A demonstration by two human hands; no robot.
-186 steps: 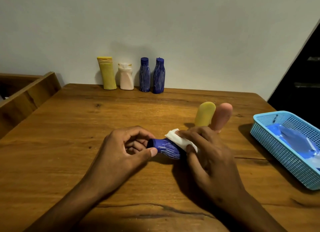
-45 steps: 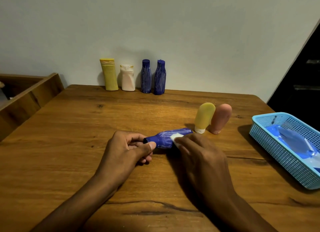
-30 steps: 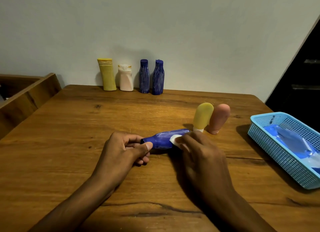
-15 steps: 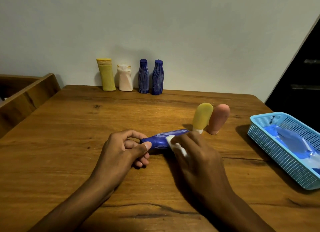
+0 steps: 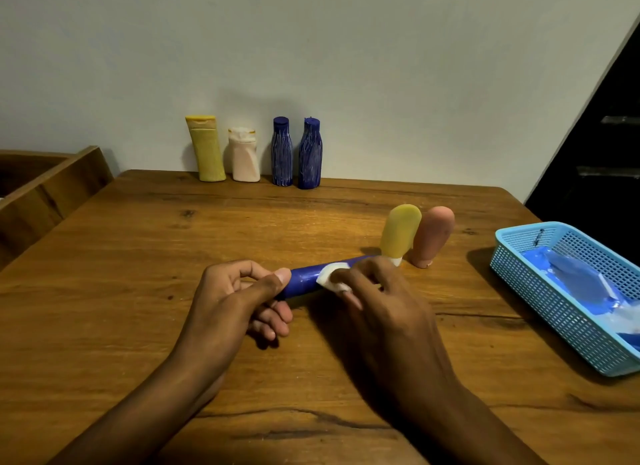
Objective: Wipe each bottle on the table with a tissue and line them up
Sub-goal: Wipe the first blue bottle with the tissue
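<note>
A dark blue bottle [image 5: 304,280] lies on its side just above the wooden table [image 5: 138,263], cap end to the left. My left hand [image 5: 235,298] pinches that cap end between thumb and fingers. My right hand [image 5: 377,301] presses a folded white tissue [image 5: 329,280] against the bottle's body, fingers curled over it. Against the wall stand a yellow bottle [image 5: 206,149], a white bottle [image 5: 244,155] and two dark blue bottles [image 5: 281,152] [image 5: 310,154] in a row. A yellow tube [image 5: 400,230] and a pink tube [image 5: 433,236] stand cap-down behind my right hand.
A light blue plastic basket [image 5: 540,291] with blue packaging inside sits at the table's right edge. A wooden ledge [image 5: 45,194] runs along the left. A dark opening lies beyond the table's right corner.
My right hand has slid the tissue leftward along the blue bottle toward the cap end. My left hand keeps its grip on the cap end.
</note>
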